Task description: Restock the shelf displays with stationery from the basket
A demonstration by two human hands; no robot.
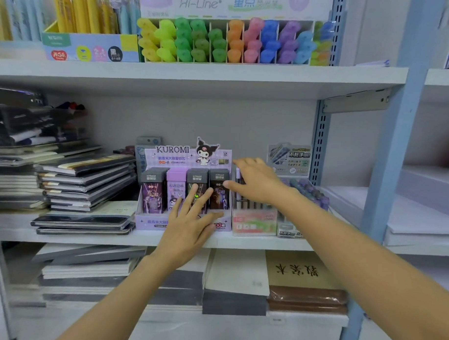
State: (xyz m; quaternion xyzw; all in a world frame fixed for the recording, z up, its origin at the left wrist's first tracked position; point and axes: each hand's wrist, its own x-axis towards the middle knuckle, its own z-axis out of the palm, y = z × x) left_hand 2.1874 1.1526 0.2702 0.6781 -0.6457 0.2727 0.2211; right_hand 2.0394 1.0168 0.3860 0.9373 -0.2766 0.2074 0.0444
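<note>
- While both arms reach up to the middle shelf (88, 239), the left hand (191, 227) lies flat against the front of the Kuromi box (150, 222).
- Its fingers (192, 194) are straight and spread, gripping nothing; the tips touch the faces of the two middle cases, and the thumb lies along the box's front lip.
- The cases (152, 190) stand upright in four rows inside the Kuromi box: three rows dark, the second from the left lilac.
- The Kuromi box sits near the shelf's front edge, between the notebooks (88, 185) on its left and the pen box (253, 225) touching its right side.
- The right hand (258, 182) is palm down over the pen box, fingers loosely extended above the pen tops.
- Its thumb (229, 185) stretches left to the rightmost row of cases; I see nothing clasped in this hand, though its underside is hidden.
- Pens stand upright in the pen box, one with a lilac cap just beside the right hand's fingers.
- A third box (290, 230) with a grey header card stands just right of the pen box, holding blue-purple tubes.
- Highlighters (222, 42) in colour-sorted slots fill the shelf above.
- Pads (237, 272) are stacked on the shelf below.
</note>
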